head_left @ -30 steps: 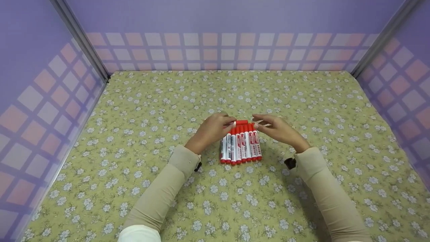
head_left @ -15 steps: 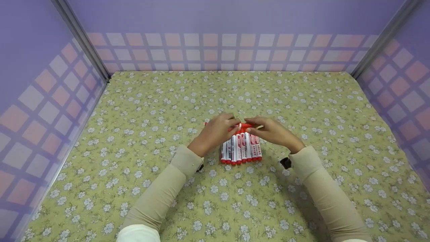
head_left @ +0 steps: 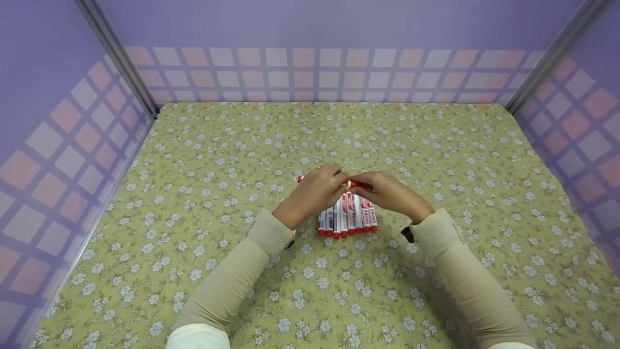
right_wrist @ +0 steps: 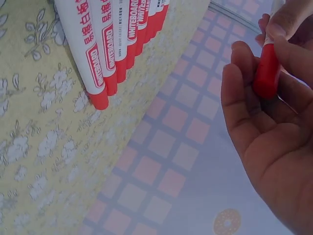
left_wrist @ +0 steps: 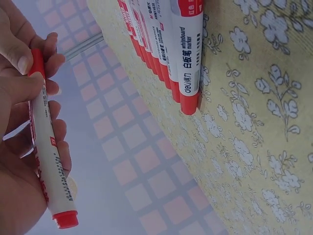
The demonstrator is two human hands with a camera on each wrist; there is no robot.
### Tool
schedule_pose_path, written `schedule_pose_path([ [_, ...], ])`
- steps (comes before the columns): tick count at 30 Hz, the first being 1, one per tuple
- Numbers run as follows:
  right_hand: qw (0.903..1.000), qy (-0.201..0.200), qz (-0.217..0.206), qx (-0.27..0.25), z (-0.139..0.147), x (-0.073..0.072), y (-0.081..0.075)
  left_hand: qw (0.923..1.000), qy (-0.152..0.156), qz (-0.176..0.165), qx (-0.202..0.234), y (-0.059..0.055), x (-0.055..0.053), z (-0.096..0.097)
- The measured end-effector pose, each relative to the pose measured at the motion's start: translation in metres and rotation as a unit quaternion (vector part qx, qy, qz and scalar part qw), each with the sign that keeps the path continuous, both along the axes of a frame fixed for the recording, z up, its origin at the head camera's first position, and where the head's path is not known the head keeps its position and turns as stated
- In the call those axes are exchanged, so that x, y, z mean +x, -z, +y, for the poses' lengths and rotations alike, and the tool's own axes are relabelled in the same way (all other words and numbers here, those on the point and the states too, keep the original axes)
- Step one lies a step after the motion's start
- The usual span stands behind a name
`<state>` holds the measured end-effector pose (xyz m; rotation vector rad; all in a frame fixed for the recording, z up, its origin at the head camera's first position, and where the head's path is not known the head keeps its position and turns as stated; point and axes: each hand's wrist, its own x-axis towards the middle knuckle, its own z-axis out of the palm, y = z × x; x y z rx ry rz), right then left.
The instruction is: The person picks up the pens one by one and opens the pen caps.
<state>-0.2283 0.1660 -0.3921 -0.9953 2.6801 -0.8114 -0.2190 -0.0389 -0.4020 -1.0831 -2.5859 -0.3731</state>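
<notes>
White markers, red “WHITEBOARD” lettering

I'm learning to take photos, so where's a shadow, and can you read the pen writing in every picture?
Head view: soft shadow on the flowery cloth beside the right sleeve, print on the row of markers too tiny to read properly; left wrist view: tilted, but "whiteboard marker" reads clearly on the nearest marker; right wrist view: tilted too, red "WHITEBOARD" readable on its closest marker.
</notes>
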Motion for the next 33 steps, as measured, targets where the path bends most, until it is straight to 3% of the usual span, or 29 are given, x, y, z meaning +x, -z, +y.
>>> schedule_pose_path([
  [4, 0.9977, -0.018, 0.057, 0.031, -0.002, 0.003, 0.000, 1.0000, 0.004, -0.005, 0.000, 0.001, 0.001, 0.000],
  [9, 0.9929, -0.040, 0.109, 0.026, -0.003, 0.005, 0.001, 0.9995, 0.024, -0.018, 0.004, 0.002, 0.001, -0.001],
  [18, 0.9783, -0.054, 0.200, 0.004, -0.005, 0.007, 0.009, 0.9980, 0.055, 0.030, 0.007, 0.007, 0.000, -0.004],
  [33, 0.9654, -0.041, 0.258, 0.003, -0.006, 0.011, 0.018, 0.9979, 0.064, 0.002, 0.011, 0.007, 0.001, -0.008],
])
